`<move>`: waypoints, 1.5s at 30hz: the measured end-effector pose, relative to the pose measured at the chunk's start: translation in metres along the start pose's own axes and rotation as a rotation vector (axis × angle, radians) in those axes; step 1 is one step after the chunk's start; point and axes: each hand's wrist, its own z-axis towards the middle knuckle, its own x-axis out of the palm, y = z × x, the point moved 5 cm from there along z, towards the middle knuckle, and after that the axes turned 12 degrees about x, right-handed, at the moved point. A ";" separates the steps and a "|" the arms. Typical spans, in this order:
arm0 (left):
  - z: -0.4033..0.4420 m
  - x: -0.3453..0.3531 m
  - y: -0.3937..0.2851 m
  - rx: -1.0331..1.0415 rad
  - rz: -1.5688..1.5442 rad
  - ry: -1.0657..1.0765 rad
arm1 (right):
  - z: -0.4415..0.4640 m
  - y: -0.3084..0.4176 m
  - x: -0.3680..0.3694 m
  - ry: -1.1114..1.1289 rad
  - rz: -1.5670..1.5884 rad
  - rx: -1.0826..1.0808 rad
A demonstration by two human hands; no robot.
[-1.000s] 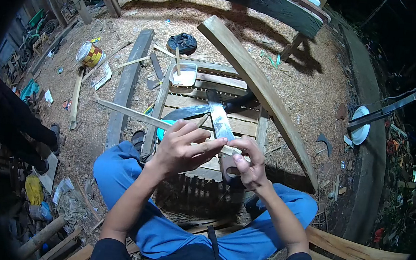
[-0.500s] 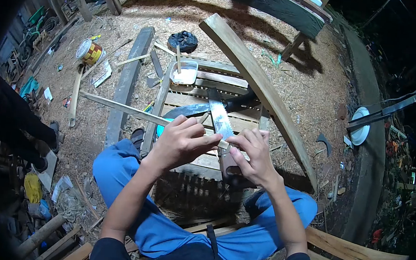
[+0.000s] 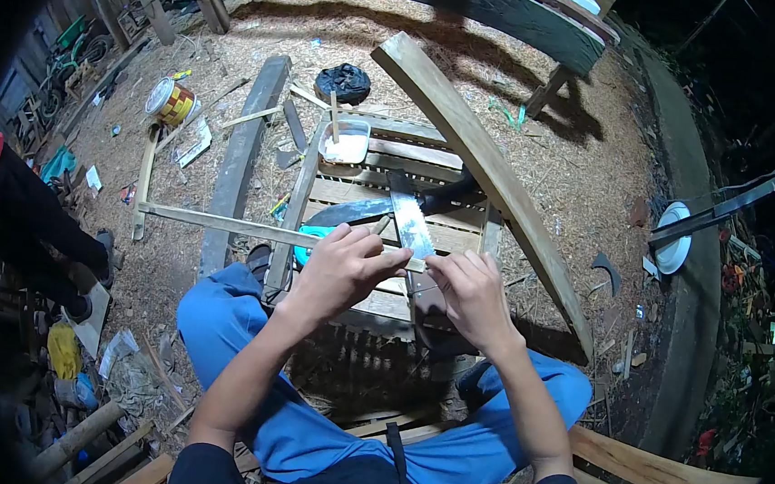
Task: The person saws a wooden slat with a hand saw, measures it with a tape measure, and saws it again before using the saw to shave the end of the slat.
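Head view: clamps thin wood strip [image 3: 225, 223] in left hand [image 3: 341, 272] above slatted rack [image 3: 413, 152] and handsaw [image 3: 410, 221], pointing long end left over grey beam [image 3: 247, 149], and holds right hand [image 3: 473, 294] with fingertips bunched at strip's near end, can't tell whether gripping.

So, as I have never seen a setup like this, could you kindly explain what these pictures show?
Of course. There is no machine here: a person works with two bare hands. Every picture comes from one camera worn on the head, looking forward and down. The left hand holds a long, thin strip of wood. The right hand has its fingertips at the strip's near end; whether they grip it, I cannot tell. Below, on a slatted table, lie a saw, a big blade and a tub of white stuff. A thick beam slants across on the right.
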 end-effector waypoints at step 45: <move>0.002 0.008 -0.008 -0.022 0.142 -0.208 | -0.021 -0.011 0.029 -0.213 0.751 0.627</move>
